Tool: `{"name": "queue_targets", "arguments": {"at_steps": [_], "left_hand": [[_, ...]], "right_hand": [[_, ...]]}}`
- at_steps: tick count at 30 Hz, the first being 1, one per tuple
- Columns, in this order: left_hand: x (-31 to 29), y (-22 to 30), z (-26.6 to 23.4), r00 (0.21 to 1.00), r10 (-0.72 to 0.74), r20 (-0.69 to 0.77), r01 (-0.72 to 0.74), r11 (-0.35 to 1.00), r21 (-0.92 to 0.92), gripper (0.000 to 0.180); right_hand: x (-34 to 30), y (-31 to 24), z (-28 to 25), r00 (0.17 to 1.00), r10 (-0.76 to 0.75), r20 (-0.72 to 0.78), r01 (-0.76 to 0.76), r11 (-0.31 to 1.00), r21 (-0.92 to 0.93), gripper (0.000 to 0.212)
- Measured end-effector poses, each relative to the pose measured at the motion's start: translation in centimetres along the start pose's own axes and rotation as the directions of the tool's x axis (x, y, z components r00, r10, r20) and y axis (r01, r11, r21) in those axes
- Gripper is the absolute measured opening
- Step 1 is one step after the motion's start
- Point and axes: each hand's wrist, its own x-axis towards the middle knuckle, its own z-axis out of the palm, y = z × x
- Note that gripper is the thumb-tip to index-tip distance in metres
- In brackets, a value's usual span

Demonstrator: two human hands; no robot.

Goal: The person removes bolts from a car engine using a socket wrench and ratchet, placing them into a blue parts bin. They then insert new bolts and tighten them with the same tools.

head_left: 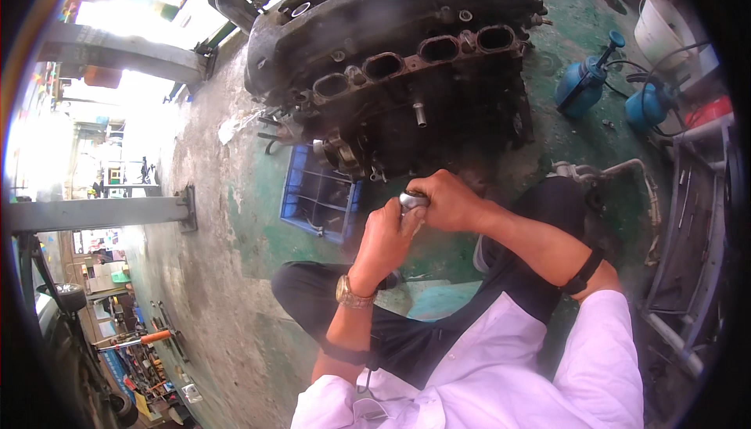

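My left hand [381,243] and my right hand [451,201] meet in front of a dark engine block [368,30]. Between them shows the rounded chrome head of a ratchet wrench [412,201]. Fingers of both hands are closed on it, and they hide the rest of the tool. Along the engine's side facing me runs a row of several oval ports [383,64], with a short metal stub [421,114] jutting out below. Whether the wrench touches the engine cannot be made out.
A blue plastic crate [289,186] lies on the floor left of my hands. At the right are blue pump sprayers [581,85], a white bucket [657,26] and a dark metal-framed cart [680,233]. Grey lift arms [102,211] reach in from the left.
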Motion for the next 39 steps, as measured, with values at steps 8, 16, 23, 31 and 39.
{"name": "queue_targets", "arguments": {"at_steps": [8, 16, 23, 31, 39], "left_hand": [[-3.2, -0.9, 1.8, 0.959, -0.236, 0.158, 0.273, 0.916, -0.293, 0.028], [-6.6, -5.3, 0.2, 0.86, -0.504, 0.082, 0.44, 0.648, -0.622, 0.026], [-2.5, -15.2, -0.6, 0.783, -0.593, 0.188, 0.265, 0.046, -0.963, 0.022], [-1.2, -23.5, -1.7, 0.677, -0.733, 0.062, 0.048, -0.04, -0.998, 0.034], [-0.9, -31.4, 3.2, 0.429, -0.901, 0.064, 0.237, 0.044, -0.97, 0.025]], "right_hand": [[0.3, -2.2, -1.3, 0.978, 0.203, -0.051, -0.189, 0.962, 0.198, 0.012], [-0.5, -0.4, -0.7, 0.981, 0.108, 0.162, -0.09, 0.989, -0.12, 0.023], [1.1, 0.3, -1.8, 0.959, 0.264, 0.1, -0.23, 0.937, -0.261, 0.021], [2.0, 0.8, -0.4, 0.945, 0.258, 0.199, -0.199, 0.941, -0.274, 0.029], [3.2, 1.2, 1.0, 0.924, 0.291, 0.246, -0.192, 0.913, -0.361, 0.02]]}}
